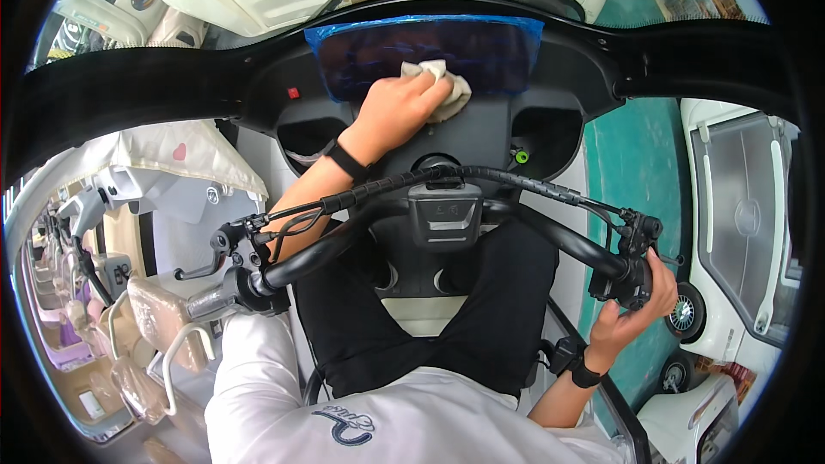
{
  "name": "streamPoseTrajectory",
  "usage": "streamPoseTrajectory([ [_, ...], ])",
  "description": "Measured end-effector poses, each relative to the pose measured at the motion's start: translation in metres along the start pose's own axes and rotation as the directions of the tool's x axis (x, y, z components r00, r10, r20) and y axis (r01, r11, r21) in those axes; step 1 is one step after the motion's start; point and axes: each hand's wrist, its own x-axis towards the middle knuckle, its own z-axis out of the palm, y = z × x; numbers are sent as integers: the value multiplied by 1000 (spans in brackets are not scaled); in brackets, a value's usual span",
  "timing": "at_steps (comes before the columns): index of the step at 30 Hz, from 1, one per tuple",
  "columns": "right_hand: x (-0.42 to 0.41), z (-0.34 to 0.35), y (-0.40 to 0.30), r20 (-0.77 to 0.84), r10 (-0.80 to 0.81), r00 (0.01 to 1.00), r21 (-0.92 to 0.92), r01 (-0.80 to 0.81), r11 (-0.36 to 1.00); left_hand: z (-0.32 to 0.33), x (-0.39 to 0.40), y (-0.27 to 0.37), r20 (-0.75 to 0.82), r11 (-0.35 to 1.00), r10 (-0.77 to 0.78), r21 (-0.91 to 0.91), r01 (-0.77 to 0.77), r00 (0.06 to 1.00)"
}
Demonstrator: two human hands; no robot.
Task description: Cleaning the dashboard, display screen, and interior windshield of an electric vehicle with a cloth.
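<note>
A bunched beige cloth (454,100) is in my left hand (405,106), pressed at the lower edge of a dark display panel (425,55) edged with blue film. My left forearm passes behind the left part of the black handlebar (335,254). At the handlebar's right end, my right hand (651,299) curls around the grip and switch housing (635,283); the hand hides much of the grip. The left grip (216,305) is wrapped in clear plastic, with a brake lever (200,270) beside it. Both wrists wear black bands.
Spiral-wrapped cables (380,187) arch over the handlebar's centre box (445,216). A key with a green ring (522,156) sits at the dashboard's right. Black windshield pillars frame the cab. White vehicles (741,219) stand outside on the right, plastic-wrapped seats (167,322) on the left.
</note>
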Motion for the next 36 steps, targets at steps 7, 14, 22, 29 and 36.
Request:
streamPoseTrajectory([
  [7,-4,-6,5,-10,-17,1000,0,17,1000,-59,-38,-16,-191,992,-45,111,67,981],
  [14,-1,-1,7,-29,-45,999,9,46,999,-66,-47,-48,12,923,-122,370,109,992],
  [22,-1,-1,7,-43,-21,999,-1,21,1000,-59,-34,-41,72,823,-141,563,76,987],
  [29,-5,-4,7,-35,-12,999,-6,12,1000,-47,-31,-23,92,814,-159,576,78,983],
  [36,-4,-5,5,-22,4,1000,-5,-4,1000,-49,-31,-22,123,811,-200,577,93,972],
])
